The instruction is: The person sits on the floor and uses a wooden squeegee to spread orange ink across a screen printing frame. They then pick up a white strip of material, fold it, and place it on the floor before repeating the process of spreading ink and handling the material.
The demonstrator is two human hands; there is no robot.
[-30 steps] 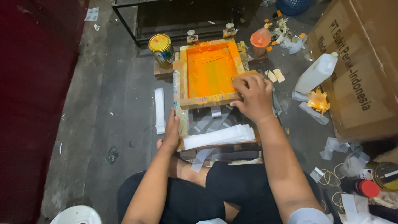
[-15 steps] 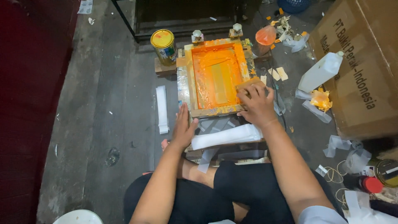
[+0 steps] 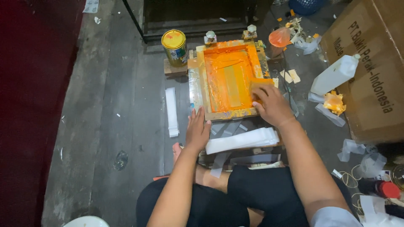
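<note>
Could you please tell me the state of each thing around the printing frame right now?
Screen frame: flat, coated in orange ink.
Squeegee: held inside the frame.
Right hand: grip closed on the squeegee.
Left hand: flat, pressing the frame's near corner.
Yellow can: upright, lid on.
White bottle: tilted, capped.

We saw a yellow-lidded tin (image 3: 174, 47) standing on the grey floor (image 3: 105, 126), and a white strip (image 3: 171, 111) lying below it. A white bottle (image 3: 335, 75) leaned against a brown carton (image 3: 374, 88). Near it stood an orange cup (image 3: 277, 40). Orange-stained scraps (image 3: 335, 102) lay beside the bottle. A dark red surface (image 3: 29, 92) ran along the left edge.
</note>
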